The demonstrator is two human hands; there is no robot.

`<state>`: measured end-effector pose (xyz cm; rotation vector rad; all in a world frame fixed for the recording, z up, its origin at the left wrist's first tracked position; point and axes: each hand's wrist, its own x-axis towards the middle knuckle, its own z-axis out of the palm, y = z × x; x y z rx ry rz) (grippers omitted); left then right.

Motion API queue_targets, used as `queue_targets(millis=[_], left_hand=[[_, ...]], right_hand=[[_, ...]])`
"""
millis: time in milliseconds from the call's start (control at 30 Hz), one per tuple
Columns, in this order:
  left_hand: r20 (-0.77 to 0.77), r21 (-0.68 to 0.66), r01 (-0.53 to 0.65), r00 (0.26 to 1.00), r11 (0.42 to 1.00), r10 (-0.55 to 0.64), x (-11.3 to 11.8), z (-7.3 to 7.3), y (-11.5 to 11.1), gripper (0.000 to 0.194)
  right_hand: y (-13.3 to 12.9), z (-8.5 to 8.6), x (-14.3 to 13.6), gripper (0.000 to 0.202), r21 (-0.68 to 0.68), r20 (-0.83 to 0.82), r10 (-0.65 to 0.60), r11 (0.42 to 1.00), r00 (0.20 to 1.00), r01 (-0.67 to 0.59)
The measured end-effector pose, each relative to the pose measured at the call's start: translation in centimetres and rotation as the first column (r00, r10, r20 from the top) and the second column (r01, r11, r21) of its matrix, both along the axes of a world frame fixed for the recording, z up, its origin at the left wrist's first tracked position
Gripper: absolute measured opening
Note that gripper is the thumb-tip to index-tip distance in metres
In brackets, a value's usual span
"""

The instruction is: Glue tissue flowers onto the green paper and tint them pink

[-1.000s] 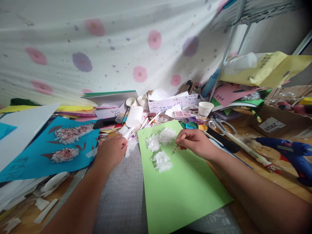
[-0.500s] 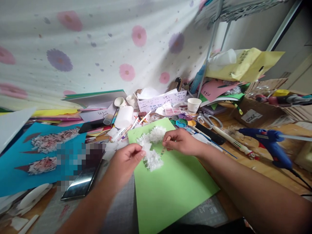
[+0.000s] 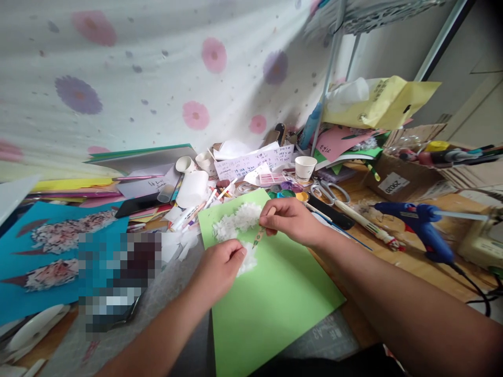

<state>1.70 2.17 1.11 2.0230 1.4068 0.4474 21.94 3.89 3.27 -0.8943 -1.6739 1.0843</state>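
Observation:
A green sheet (image 3: 275, 298) lies on the table, with a curved band of crumpled white paper pieces (image 3: 236, 221) on its upper part. My right hand (image 3: 285, 220) pinches a small wooden stick (image 3: 258, 236), patterned near its lower end, which points down at the white pieces. Over the lower part of the white band, my left hand (image 3: 223, 264) has thumb and forefinger pressed together; anything between them is too small to make out.
A blue sheet (image 3: 58, 290) with fluffy shapes lies left. Paper cups (image 3: 305, 168), pens and paints crowd the back. Scissors (image 3: 334, 192), a blue glue gun (image 3: 424, 225) and a cardboard box (image 3: 404, 175) are at right.
My left hand has moved right across the lower white pieces, closer to the stick. My right hand still holds the stick, now tilted with more of it showing. The whole view has shifted slightly.

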Motion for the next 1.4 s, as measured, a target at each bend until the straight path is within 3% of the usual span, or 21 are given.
queue_targets(millis=[133,300,533,800,1033,1200,1400], left_hand=[[-0.076,0.072,0.041,0.996,0.997,-0.036,0.1,-0.2,0.2,0.030],[-0.103,0.102,0.051,0.994,0.993,-0.041,-0.1,0.1,0.2,0.029],[-0.131,0.130,0.040,0.991,0.991,-0.023,-0.1,0.0,0.1,0.013],[-0.208,0.186,0.075,0.978,0.980,-0.036,-0.1,-0.6,0.2,0.012],[-0.221,0.229,0.070,0.975,0.971,-0.018,-0.3,-0.2,0.5,0.018],[-0.128,0.213,0.003,0.992,0.977,0.025,-0.6,0.1,0.1,0.016],[-0.115,0.196,-0.014,0.993,0.980,0.038,-0.8,-0.4,-0.5,0.012]], right_hand=[[-0.4,-0.3,-0.7,0.019,0.022,0.058,0.082,0.996,0.995,-0.083],[-0.5,-0.5,-1.1,0.017,0.092,0.185,0.018,0.995,0.983,-0.036],[-0.4,-0.9,-1.2,0.018,0.145,0.230,-0.023,0.989,0.973,-0.010],[-0.3,-1.2,-1.3,0.017,0.196,0.290,-0.048,0.980,0.956,-0.011],[-0.5,-1.5,-1.9,0.013,0.216,0.415,-0.061,0.976,0.908,-0.033],[-1.1,-1.5,-2.3,0.014,0.254,0.509,-0.063,0.964,0.859,-0.080],[-1.5,-1.6,-3.1,0.024,0.300,0.613,-0.070,0.942,0.787,-0.150]])
